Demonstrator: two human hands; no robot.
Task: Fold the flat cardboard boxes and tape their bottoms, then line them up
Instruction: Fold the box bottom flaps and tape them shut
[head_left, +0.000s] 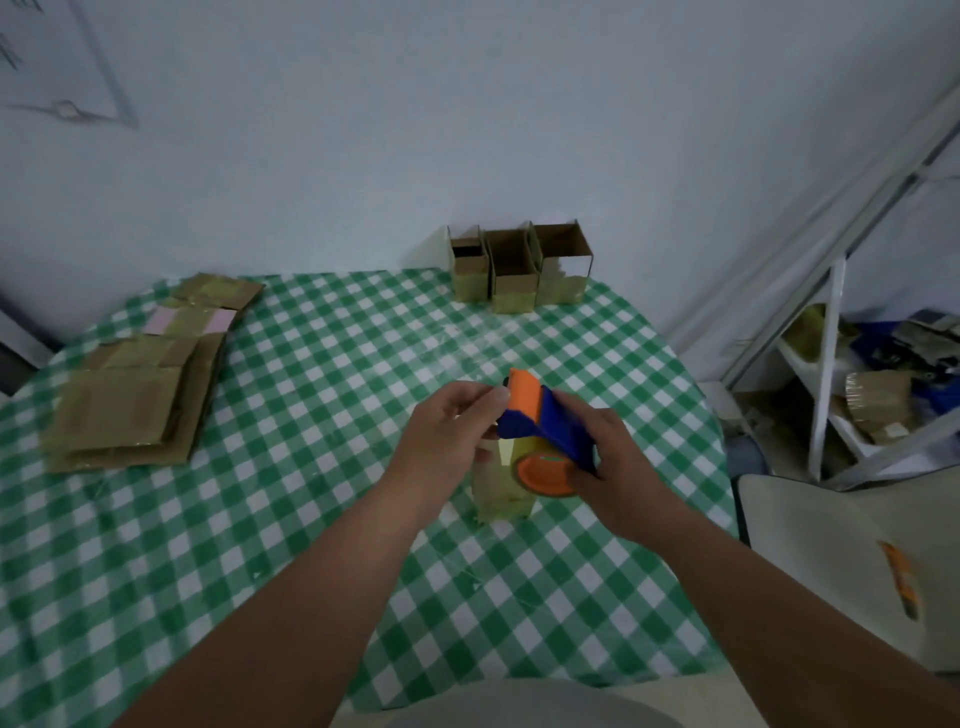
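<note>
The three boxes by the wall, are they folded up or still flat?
Folded up. The three boxes stand upright side by side at the table's far edge, tops open, with tape showing low on their fronts.

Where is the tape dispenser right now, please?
In the head view it is at the table's centre, held in the right hand just above a small box, while the left hand touches the tape dispenser at its orange end.

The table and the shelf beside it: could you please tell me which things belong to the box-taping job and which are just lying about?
Job:
- tape dispenser, gripped by right hand, left hand at its front
- box being taped
- three finished boxes
- flat cardboard stack

Lying about:
- orange utility knife
- shelf clutter
</note>
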